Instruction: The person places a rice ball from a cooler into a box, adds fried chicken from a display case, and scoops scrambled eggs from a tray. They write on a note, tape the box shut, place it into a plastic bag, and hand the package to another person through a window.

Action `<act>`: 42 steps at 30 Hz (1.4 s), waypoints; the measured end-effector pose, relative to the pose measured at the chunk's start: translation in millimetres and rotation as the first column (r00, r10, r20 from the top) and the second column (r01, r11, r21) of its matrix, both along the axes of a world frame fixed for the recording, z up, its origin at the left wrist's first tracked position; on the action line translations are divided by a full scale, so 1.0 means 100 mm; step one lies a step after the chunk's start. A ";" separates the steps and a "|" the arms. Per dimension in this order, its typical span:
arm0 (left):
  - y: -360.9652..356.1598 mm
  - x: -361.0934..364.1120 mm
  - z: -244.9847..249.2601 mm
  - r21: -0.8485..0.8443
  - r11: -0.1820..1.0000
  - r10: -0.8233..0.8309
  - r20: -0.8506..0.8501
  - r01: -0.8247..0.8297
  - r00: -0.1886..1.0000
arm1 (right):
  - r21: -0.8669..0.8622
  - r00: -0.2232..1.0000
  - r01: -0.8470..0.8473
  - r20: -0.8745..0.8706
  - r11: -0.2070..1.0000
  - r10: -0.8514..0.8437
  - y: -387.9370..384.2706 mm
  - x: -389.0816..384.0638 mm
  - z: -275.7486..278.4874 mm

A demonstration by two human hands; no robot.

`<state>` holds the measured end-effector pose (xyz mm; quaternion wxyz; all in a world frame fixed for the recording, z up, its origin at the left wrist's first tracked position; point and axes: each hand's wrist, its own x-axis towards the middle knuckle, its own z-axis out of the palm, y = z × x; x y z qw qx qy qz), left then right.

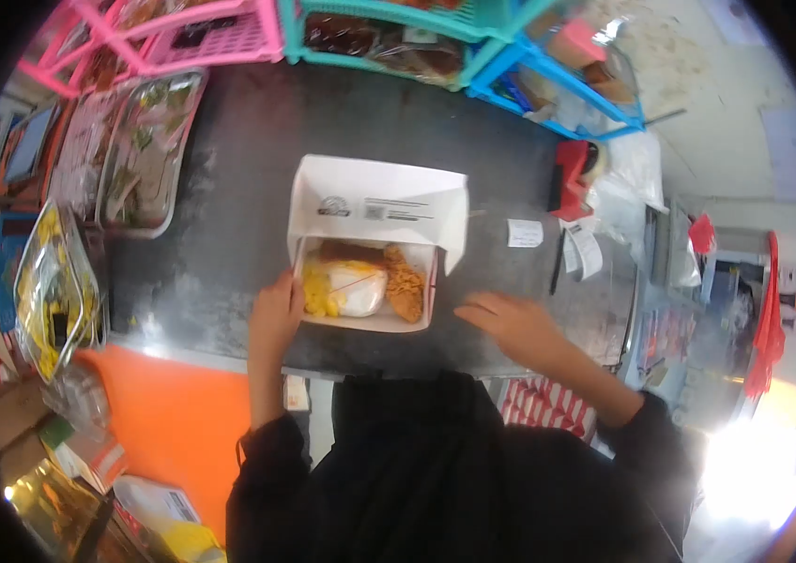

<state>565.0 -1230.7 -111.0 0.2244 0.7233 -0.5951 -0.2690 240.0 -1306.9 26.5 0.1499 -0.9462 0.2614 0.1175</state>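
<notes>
A white cardboard food box (375, 235) stands on the dark table in front of me, its printed lid raised at the back. Inside lie a piece of fried chicken (405, 291) on the right, a white wrapped bundle (360, 289) in the middle and yellow food pieces (319, 293) on the left. A brown strip shows along the back of the box. My left hand (276, 311) grips the box at its left wall. To the right of the box, my right hand (508, 324) is held with fingers stretched out, apart from it and holding nothing visible.
Pink (215, 38), green (379, 52) and blue baskets (558, 89) line the back edge. A metal tray (149, 155) lies at left, a wrapped yellow-filled tray (58, 291) nearer. Right of the box are a paper slip (525, 233) and a red tape dispenser (571, 180).
</notes>
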 end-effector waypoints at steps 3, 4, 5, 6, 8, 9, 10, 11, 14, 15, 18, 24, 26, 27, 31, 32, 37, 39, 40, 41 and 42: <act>-0.01 -0.17 0.28 0.122 0.982 0.155 -0.115 -0.141 0.981 | 0.162 0.884 0.459 -0.185 0.874 -0.430 0.35 -0.47 -0.29; 0.04 -0.25 0.21 -0.073 0.953 0.277 -0.190 -0.295 0.942 | 0.200 0.756 0.620 -0.409 0.758 -0.511 0.44 -0.65 -0.45; 0.08 -0.34 0.14 -0.244 0.859 0.376 -0.296 -0.450 0.878 | 0.180 0.729 0.656 -0.401 0.733 -0.554 0.56 -0.84 -0.63; 0.10 -0.46 0.23 -0.258 0.871 0.336 -0.305 -0.417 0.891 | 0.138 0.799 0.590 0.044 0.796 -0.600 0.67 -1.02 -0.82; 0.13 -0.74 0.52 -0.580 0.730 0.471 0.040 -0.363 0.881 | 0.044 0.715 0.560 0.480 0.827 -0.509 0.73 -1.26 -0.87; 0.12 -0.92 0.54 -0.580 0.739 0.452 0.048 -0.344 0.891 | 0.229 0.548 0.753 0.300 0.617 -0.781 0.66 -1.37 -0.84; 0.12 -1.12 0.56 -0.639 0.746 0.316 0.094 -0.186 0.944 | 0.353 0.330 0.875 0.064 0.330 -0.942 0.56 -1.46 -0.82; 0.11 -1.33 0.58 -0.689 0.725 0.181 0.152 -0.027 0.972 | 0.270 0.327 0.868 0.325 0.418 -0.888 0.41 -1.59 -0.98; -0.15 -2.07 0.70 -0.566 0.777 -0.284 0.073 0.274 0.956 | 0.118 0.277 0.926 0.431 0.358 -0.859 0.00 -1.69 -1.18; -0.26 -2.30 0.69 -0.554 0.781 -0.350 -0.004 0.289 0.937 | 0.041 0.233 0.966 0.282 0.255 -0.931 -0.09 -1.68 -1.20; -0.49 -2.79 0.58 -0.500 0.805 -0.399 -0.056 0.320 0.915 | 0.121 0.286 0.936 0.282 0.329 -0.916 -0.22 -1.76 -1.46; -0.88 -3.33 0.18 -0.369 0.900 -0.269 -0.054 0.231 0.962 | 0.708 -0.051 0.600 0.499 0.373 -0.865 0.03 -2.01 -1.02; -1.07 -3.55 0.18 -0.408 0.880 -0.291 -0.060 0.242 0.955 | 0.767 -0.212 0.533 0.530 0.357 -0.821 0.01 -2.23 -1.00; -1.17 -3.69 0.18 -0.453 0.855 -0.317 -0.068 0.254 0.946 | 0.813 -0.372 0.463 0.540 0.353 -0.755 0.00 -2.34 -1.00; -1.40 -4.42 0.12 -0.407 0.880 -0.300 -0.075 0.245 0.951 | 0.877 -0.624 0.405 0.471 0.257 -0.624 -0.34 -2.64 -1.11; -1.42 -4.54 0.14 -0.437 0.877 -0.224 -0.002 0.200 0.975 | 0.878 -0.616 0.405 0.469 0.256 -0.633 -0.40 -2.65 -1.11; -1.49 -4.52 -0.14 -0.285 0.912 -0.255 0.175 0.296 0.951 | 0.849 -0.415 0.442 0.480 0.290 -0.773 -0.71 -2.58 -1.45; -1.50 -4.45 -0.18 -0.269 0.901 -0.299 0.182 0.340 0.937 | 0.864 -0.391 0.408 0.458 0.296 -0.798 -0.78 -2.50 -1.59; -1.51 -4.43 -0.18 -0.242 0.900 -0.325 0.185 0.363 0.928 | 0.756 -0.288 0.556 0.566 0.346 -0.773 -0.80 -2.47 -1.61; -1.52 -4.41 -0.17 -0.216 0.897 -0.351 0.186 0.386 0.918 | 0.618 -0.167 0.681 0.654 0.393 -0.738 -0.82 -2.45 -1.62; -1.54 -4.41 -0.17 -0.210 0.904 -0.337 0.184 0.372 0.923 | 0.621 -0.155 0.674 0.649 0.400 -0.745 -0.84 -2.45 -1.67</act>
